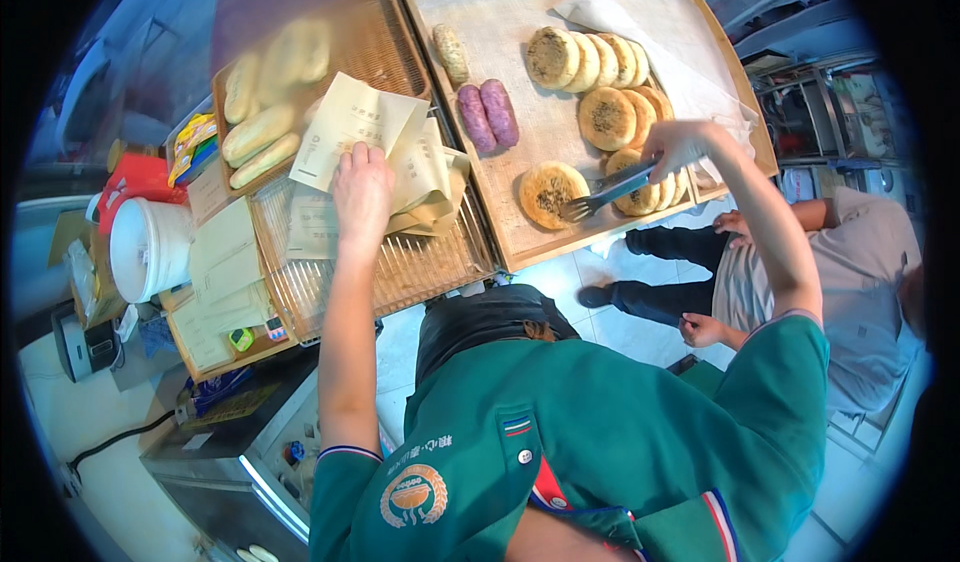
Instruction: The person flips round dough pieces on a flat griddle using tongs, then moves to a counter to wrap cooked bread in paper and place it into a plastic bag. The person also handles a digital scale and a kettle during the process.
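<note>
My left hand (362, 187) is closed on a brown paper bag (355, 127), its fingers pressed at the bag's lower part. More paper bags (425, 177) fan out beside it, over a wire rack. My right hand (683, 146) grips a pair of metal tongs (610, 190). The tips of the tongs are at the right edge of a round flatbread with a dark, speckled top (548, 188), which lies flat in a wooden tray (480, 187). Whether the tips pinch the bread cannot be made out.
Stacked flatbreads (607, 117), purple rolls (487, 115) and a pale roll (451, 52) share the tray. Long pale loaves (262, 134) fill a brown basket (375, 32) at far left. A white bucket (150, 247) stands left; another person (840, 292) is at right.
</note>
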Motion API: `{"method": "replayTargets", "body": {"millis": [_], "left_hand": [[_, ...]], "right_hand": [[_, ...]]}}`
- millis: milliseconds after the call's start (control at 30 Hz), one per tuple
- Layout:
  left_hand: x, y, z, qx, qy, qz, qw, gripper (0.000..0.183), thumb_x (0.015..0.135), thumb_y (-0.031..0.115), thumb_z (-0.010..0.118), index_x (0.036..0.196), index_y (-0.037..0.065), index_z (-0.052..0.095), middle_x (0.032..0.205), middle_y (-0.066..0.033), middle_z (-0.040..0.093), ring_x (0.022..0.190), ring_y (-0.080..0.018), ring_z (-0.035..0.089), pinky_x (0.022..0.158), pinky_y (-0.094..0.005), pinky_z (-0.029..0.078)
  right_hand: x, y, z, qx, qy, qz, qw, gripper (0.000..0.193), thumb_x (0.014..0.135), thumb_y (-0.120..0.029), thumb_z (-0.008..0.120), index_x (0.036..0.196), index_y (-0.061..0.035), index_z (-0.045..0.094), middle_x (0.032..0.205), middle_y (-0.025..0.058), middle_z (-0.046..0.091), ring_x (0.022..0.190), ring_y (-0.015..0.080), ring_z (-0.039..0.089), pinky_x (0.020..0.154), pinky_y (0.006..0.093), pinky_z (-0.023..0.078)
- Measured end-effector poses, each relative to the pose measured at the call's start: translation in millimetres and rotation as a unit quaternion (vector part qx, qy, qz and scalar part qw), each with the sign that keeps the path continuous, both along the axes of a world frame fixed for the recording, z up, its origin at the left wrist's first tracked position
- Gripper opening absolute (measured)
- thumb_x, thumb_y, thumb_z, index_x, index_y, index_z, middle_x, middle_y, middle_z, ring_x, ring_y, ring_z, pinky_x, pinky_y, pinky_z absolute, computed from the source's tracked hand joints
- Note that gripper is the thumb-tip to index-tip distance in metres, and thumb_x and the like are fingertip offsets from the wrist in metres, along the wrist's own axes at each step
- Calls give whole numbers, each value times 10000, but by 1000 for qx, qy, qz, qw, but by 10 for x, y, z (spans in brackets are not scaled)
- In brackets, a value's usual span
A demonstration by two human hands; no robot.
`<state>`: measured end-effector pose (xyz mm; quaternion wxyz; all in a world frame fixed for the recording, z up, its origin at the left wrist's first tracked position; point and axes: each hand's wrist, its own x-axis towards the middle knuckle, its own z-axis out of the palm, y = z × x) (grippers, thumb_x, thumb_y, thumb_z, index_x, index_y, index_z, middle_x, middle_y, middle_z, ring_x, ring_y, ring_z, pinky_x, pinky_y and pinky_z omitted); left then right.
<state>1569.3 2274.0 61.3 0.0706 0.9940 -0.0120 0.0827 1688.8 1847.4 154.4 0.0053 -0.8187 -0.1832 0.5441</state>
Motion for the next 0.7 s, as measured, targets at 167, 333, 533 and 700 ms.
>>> {"method": "replayTargets", "body": {"millis": [167, 333, 533, 700], "left_hand": [[-61, 164, -202, -42, -80, -16, 996, 149, 802, 170, 629, 880, 47, 600, 908, -104, 560, 925, -289, 561, 793, -426, 481], [-79, 204, -186, -70, -98, -55, 991, 137, 797, 168, 660, 841, 49, 609, 880, -90, 563, 882, -280, 562, 762, -404, 480], [-177, 188, -105, -136, -93, -122, 979, 91, 823, 116, 621, 827, 35, 580, 910, -92, 569, 883, -299, 568, 759, -407, 480], [-268, 260, -15, -227, -89, -102, 965, 88, 821, 82, 607, 834, -2, 587, 1161, -135, 575, 1056, -339, 556, 893, -419, 459]], "right_hand": [[-724, -276, -353, 144, -15, -178, 973, 314, 803, -231, 753, 1052, -47, 699, 692, 6, 632, 610, 87, 577, 552, 261, 481], [-1441, -99, -216, 317, 4, -423, 849, 338, 845, -182, 720, 1126, -2, 668, 756, 6, 642, 625, 65, 547, 552, 205, 463], [-1684, 821, -305, 382, 20, -382, 841, 387, 864, -211, 707, 1167, 20, 636, 747, 11, 631, 613, 65, 540, 545, 213, 459], [-1773, 1116, -263, 330, 16, -388, 861, 355, 880, -204, 692, 1165, 3, 643, 729, -5, 611, 599, 53, 525, 530, 212, 452]]}}
